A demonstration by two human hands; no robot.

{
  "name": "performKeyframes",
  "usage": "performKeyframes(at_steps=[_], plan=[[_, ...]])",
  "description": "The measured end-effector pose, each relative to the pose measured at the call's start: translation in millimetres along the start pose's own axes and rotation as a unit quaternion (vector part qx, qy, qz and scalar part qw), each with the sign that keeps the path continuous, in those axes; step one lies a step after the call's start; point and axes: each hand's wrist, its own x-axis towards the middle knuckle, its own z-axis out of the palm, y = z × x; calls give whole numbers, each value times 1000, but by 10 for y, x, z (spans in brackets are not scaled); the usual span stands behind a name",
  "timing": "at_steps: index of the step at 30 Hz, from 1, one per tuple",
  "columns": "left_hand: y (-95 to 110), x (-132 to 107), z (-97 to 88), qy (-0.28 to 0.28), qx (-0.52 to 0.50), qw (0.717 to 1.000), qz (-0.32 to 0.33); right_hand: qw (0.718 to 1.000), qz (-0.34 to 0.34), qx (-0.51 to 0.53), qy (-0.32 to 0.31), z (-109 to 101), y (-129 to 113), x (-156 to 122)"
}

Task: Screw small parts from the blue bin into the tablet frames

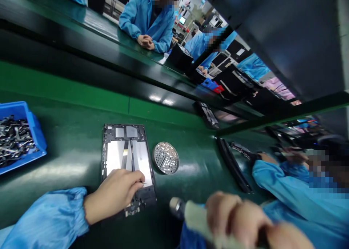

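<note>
Worktop [68, 143]: green mat, glossy, with a dark conveyor belt [81, 34] running behind it in a factory hall.

Tablet frame [128, 151]: opened, flat, centre of worktop near the front edge.

Left hand [117, 192]: on the frame's lower end, fingers [137, 178] curled together, tips pressed down; any pinch too small to tell.

Right hand [237, 220]: blurred, fingers wrapped round a power screwdriver [191, 214], right of the frame, apart.

Round perforated dish [165, 157]: just beside the frame's right edge.

Blue bin [24, 112]: metal parts, far left, bare mat between.

Co-worker's sleeve [275, 180]: close on the right.
</note>
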Motion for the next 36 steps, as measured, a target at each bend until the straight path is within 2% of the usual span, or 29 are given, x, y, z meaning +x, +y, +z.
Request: performKeyframes(at_steps=[1,2,5,7,10,12,16,19,22,26,29,36], plan=[[-8,3,-2,4,-4,1000,-2,999,-21,19,30,-36,78,158],[-20,6,0,10,-9,1000,-3,990,-44,54,121,-55,189,325],[-66,18,31,46,-27,999,7,957,6,39,287,-84,665,752],[-85,17,45,72,-53,996,22,945,46,11,325,-125,1005,899],[-76,2,-19,100,-121,987,33,950,98,23,295,-206,1366,939],[-57,0,-140,134,-152,978,44,956,129,42,262,-239,1456,937],[-62,43,-482,273,-148,948,71,958,137,72,243,-183,1316,979],[-115,82,-687,340,-136,930,37,958,98,110,247,24,1065,948],[-181,99,-795,357,-135,924,-11,960,69,183,200,328,875,831],[-277,116,-862,369,-161,911,-89,960,89,212,158,619,853,690],[-358,138,-888,378,-184,900,-117,962,97,205,151,676,924,654],[-463,167,-886,387,-189,895,-112,967,98,187,144,677,981,657]])
